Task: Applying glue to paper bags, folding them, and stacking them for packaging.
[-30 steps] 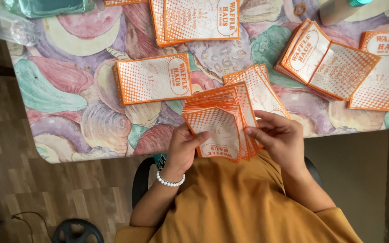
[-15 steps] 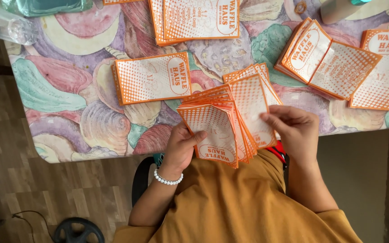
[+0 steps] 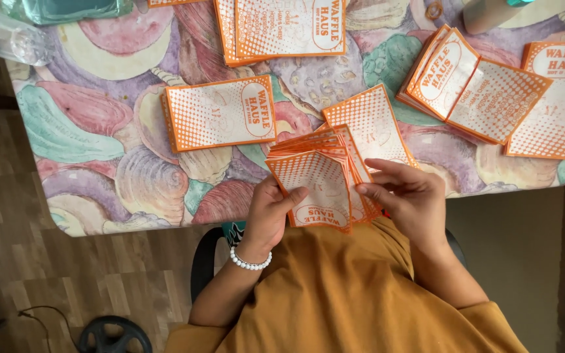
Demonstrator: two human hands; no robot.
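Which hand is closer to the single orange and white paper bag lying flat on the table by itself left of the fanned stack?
Left. The left hand sits just below that paper bag, gripping the fanned stack. The right hand is farther away, on the stack's other side.
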